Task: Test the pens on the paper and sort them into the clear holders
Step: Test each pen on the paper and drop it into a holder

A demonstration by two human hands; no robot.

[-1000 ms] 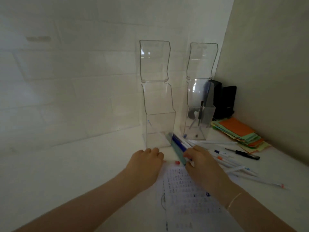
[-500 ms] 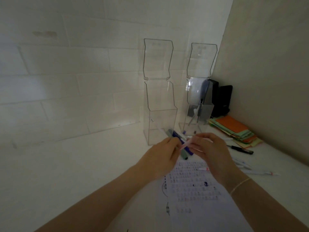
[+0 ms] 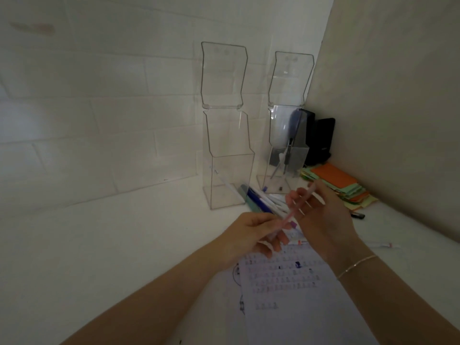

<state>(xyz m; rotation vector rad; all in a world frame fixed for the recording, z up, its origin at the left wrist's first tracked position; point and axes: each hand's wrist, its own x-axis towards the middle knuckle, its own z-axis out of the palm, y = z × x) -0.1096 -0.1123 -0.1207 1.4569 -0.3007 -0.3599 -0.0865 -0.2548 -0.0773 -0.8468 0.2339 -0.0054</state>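
Observation:
A thin pale pink pen (image 3: 288,217) is held above the table between both hands. My left hand (image 3: 251,235) pinches its lower end and my right hand (image 3: 321,215) grips its upper part, the tip pointing up right. Below them lies the paper (image 3: 298,290), covered with rows of small test marks. Two tall clear holders stand against the wall: the left holder (image 3: 227,170) has one white pen leaning inside, the right holder (image 3: 286,155) holds a few pens. Several loose pens (image 3: 258,200) lie on the table between holders and hands.
A stack of orange and green sticky notes (image 3: 341,185) sits at the right by the side wall. Black objects (image 3: 321,140) stand in the corner behind the right holder. A black pen (image 3: 358,215) and a white pen (image 3: 380,245) lie to the right.
Both hands rose from the table and paper. My right hand picked up the pink pen, and my left hand came to grip its lower end; the hands have since drawn slightly apart along it.

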